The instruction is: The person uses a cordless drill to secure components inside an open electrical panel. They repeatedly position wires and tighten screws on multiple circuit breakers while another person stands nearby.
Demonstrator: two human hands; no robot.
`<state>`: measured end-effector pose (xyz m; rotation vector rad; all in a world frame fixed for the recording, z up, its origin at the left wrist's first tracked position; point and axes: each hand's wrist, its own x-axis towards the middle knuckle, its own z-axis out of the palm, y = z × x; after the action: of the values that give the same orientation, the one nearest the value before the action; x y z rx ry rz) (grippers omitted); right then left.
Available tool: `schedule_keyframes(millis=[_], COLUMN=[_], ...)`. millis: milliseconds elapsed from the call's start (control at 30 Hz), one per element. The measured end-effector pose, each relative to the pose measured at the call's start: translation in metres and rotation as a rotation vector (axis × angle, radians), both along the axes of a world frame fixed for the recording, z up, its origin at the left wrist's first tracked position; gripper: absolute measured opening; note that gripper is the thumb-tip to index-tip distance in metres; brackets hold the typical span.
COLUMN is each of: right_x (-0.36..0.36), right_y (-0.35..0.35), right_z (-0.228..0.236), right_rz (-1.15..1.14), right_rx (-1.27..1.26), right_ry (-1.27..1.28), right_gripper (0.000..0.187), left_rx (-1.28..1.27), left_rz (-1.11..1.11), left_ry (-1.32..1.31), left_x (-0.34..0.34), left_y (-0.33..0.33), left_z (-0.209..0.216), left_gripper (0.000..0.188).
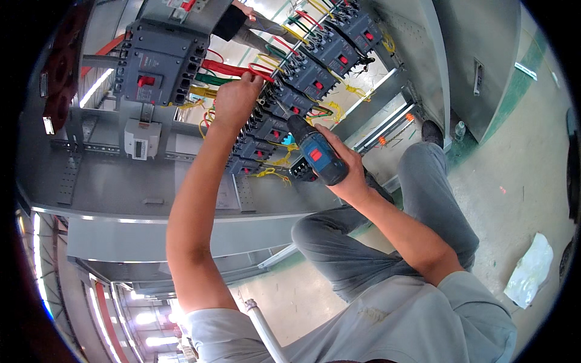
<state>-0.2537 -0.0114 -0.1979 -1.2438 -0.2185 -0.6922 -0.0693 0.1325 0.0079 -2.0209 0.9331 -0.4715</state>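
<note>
Now drill (316,151) sits inside wrapped right grip (352,174); left grip (238,100) at red wires (223,67), whether pinching cannot tell.

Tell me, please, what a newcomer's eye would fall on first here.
Probably the drill, near the centre in the right grip, pointing toward the diagonal row of breakers. Next might come the thick red wires beside the left grip, and the large grey breaker at upper left.

In the cabinet (115,181), the meter (142,139) sat between near edge (139,218) and single breaker (162,59), the breaker row (311,77) right of both; a bottle (460,131) stood on the floor (502,187) beside the right edge (440,69).
</note>
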Motion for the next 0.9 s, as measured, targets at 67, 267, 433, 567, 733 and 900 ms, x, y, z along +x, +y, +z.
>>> schedule_keyframes(millis=[67,267,433,567,733,900], right_x=[0.0,0.002,0.001,0.0,0.001,0.003], right_y=[0.001,0.003,0.002,0.002,0.001,-0.003], right_z=[-0.001,-0.007,-0.006,-0.006,-0.006,-0.008], right_rz=[0.004,-0.006,-0.013,-0.012,0.007,-0.007], right_rx=[0.008,-0.032,-0.019,-0.029,-0.021,-0.027], right_ry=[0.003,0.014,0.017,0.025,0.015,0.004], right_gripper=[0.075,0.075,0.075,0.075,0.075,0.075], left_rx=[0.002,0.011,-0.039,0.02,0.018,-0.017], left_rz=[0.003,-0.141,-0.007,-0.055,-0.102,-0.014], left_ry=[0.047,0.093,0.063,0.083,0.088,0.165], left_x=[0.0,0.001,-0.008,0.001,0.0,-0.017], left_y=[-0.001,0.006,0.003,0.006,0.011,0.002], left_z=[0.003,0.002,0.0,0.004,0.003,0.003], left_gripper=[0.02,0.029,0.033,0.029,0.023,0.026])
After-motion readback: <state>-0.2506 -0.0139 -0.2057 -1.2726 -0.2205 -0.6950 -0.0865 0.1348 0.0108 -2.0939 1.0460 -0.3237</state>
